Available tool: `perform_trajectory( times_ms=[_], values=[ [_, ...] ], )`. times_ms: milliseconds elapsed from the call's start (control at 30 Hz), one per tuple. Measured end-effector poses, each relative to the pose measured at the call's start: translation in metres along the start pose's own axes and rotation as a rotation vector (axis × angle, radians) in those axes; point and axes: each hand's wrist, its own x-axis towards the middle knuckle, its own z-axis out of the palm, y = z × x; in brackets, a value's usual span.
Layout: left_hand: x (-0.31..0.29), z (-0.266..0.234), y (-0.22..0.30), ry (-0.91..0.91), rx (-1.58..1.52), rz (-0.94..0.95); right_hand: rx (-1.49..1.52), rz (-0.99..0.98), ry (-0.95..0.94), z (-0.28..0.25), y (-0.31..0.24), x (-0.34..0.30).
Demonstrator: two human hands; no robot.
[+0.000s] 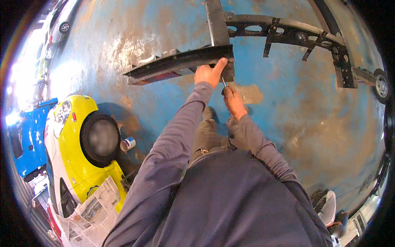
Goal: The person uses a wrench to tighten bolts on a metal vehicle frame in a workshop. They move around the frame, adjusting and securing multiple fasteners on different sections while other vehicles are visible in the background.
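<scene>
A black metal crossbar (177, 57) stretches leftward from the end of a black frame rail (216, 24). Red and dark lamp panels (164, 77) show along its near side. My left hand (210, 74) grips the bar near its right end, thumb on top, the other fingers partly hidden. Just below and to the right, my right hand (234, 101) is closed around the dark handle of what looks like a screwdriver (224, 82). Its thin silver shaft points up at the underside of the bar's end. Where the tip meets the bar is too small to make out.
A curved black crossmember (284, 26) with oval holes and brackets runs right to another rail with a wheel (382, 85). At left stands a yellow-and-white car (84, 127), newspaper (96, 210) over part of it, a small can (128, 143) by its tyre. Blue worn floor (164, 107) lies below.
</scene>
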Motion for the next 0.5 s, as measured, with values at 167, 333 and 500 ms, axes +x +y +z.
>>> perform_trajectory(
  times_ms=[167,333,500],
  values=[
    [0.000,-0.002,-0.002,-0.002,0.000,-0.023,-0.049,0.105,0.069,0.006,-0.027,-0.014],
    [0.003,0.000,-0.011,0.010,-0.023,0.016,-0.041,0.182,-0.017,0.003,-0.075,-0.031],
    [0.004,0.003,-0.005,-0.009,-0.021,0.048,-0.020,0.245,0.022,-0.002,-0.082,-0.039]
  ],
)
